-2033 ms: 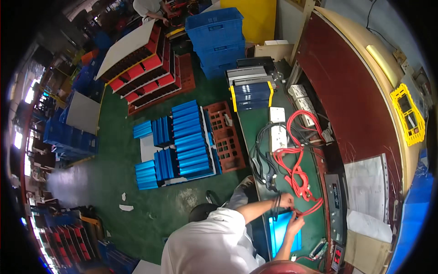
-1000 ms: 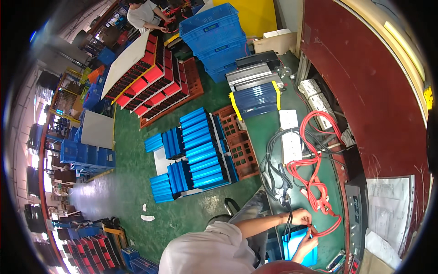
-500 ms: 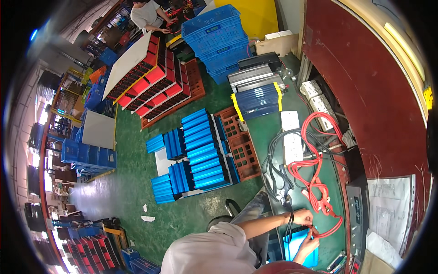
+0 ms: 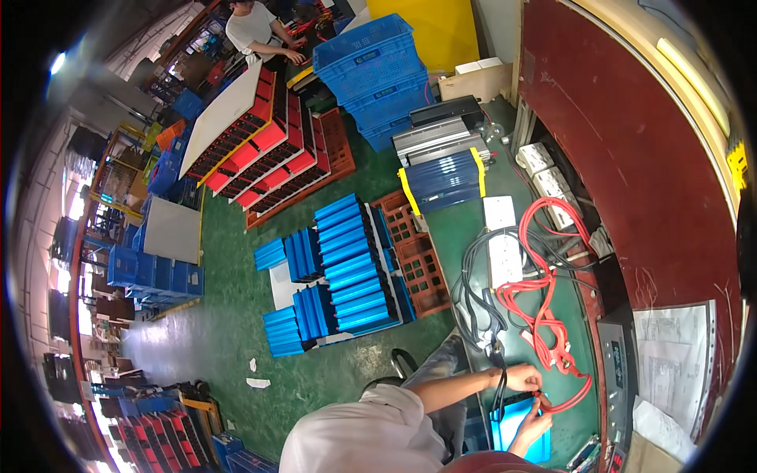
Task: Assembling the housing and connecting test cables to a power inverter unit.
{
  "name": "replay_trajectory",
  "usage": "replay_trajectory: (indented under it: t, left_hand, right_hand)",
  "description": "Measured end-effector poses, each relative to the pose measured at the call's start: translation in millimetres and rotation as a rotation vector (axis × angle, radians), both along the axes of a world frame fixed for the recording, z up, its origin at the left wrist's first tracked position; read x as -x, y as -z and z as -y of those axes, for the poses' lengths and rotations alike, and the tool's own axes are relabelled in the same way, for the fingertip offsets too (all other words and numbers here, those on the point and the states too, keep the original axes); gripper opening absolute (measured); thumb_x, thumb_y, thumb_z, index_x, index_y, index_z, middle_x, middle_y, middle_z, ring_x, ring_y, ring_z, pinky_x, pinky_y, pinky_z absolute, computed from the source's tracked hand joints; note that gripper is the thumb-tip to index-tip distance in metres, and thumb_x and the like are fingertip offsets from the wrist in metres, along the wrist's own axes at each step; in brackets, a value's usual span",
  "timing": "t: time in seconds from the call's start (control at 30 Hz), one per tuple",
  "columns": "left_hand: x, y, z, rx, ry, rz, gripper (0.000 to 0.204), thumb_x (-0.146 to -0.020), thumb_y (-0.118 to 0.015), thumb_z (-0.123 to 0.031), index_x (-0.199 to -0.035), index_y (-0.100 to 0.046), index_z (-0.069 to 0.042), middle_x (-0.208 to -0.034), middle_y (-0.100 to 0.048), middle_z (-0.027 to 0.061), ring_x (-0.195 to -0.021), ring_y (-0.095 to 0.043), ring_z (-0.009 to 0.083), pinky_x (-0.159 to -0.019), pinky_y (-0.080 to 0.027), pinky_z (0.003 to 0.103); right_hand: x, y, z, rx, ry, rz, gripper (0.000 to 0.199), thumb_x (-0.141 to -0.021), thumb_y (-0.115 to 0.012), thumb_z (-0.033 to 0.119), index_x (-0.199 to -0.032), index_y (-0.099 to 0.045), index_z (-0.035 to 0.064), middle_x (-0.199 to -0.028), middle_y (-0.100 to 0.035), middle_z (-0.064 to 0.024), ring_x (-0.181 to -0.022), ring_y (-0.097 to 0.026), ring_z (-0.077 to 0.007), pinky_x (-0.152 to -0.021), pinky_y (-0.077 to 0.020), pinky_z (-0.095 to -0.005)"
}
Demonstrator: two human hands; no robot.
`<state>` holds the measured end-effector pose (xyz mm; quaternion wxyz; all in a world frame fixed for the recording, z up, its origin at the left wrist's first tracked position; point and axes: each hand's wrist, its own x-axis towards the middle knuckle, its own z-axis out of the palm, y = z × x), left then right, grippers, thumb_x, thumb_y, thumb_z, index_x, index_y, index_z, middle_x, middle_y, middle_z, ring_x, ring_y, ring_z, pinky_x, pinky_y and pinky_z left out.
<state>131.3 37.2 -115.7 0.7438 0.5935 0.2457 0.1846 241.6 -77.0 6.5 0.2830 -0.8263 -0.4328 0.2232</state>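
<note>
left hand (image 4: 523,378) pinching red cable (image 4: 544,315) end, near edge of green surface (image 4: 465,236) | right hand (image 4: 535,423) closed on same end, over blue block (image 4: 520,430) | risk: snagging black cable (image 4: 477,299) tangle just left, clip slipping

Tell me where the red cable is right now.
In the head view the red cable lies in loops on the green bench at right, beside the black cables; its lower end meets the left hand and right hand.
</note>
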Motion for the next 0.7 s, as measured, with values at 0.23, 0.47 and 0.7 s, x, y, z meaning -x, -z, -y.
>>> replay_trajectory:
  t: [0.23, 0.47, 0.7]
  left_hand:
    - [0.4, -14.1, -9.3, 0.114, 0.069, -0.119, 0.017, -0.095, -0.066, -0.011, -0.098, -0.072, 0.005, -0.076, -0.074, 0.0120, -0.067, -0.073, 0.0184, -0.060, -0.058, 0.032]
    - [3.9, -7.8, 3.2, -0.080, -0.055, 0.019, 0.011, -0.088, -0.069, -0.002, -0.098, -0.073, 0.001, -0.085, -0.076, 0.0124, -0.080, -0.075, 0.0211, -0.073, -0.059, 0.034]
    - [-11.5, -17.9, 8.7, 0.038, -0.024, -0.218, 0.019, -0.093, -0.064, -0.014, -0.087, -0.073, 0.001, -0.070, -0.073, 0.0118, -0.062, -0.071, 0.0181, -0.055, -0.054, 0.034]
  right_hand:
    - [-5.2, 13.1, 4.7, -0.036, 0.004, 0.016, 0.023, -0.097, -0.067, 0.012, -0.110, -0.073, -0.0055, -0.105, -0.076, -0.0240, -0.099, -0.074, -0.0383, -0.088, -0.0564, -0.0467]
    - [-2.2, 10.7, 1.1, -0.090, 0.015, -0.049, 0.022, -0.098, -0.068, 0.014, -0.108, -0.072, -0.0049, -0.102, -0.076, -0.0234, -0.095, -0.074, -0.0380, -0.086, -0.0553, -0.0462]
    - [-10.8, 25.9, 11.4, -0.023, 0.021, 0.053, 0.026, -0.097, -0.070, 0.015, -0.110, -0.072, -0.0075, -0.103, -0.075, -0.0241, -0.095, -0.074, -0.0384, -0.084, -0.0562, -0.0470]
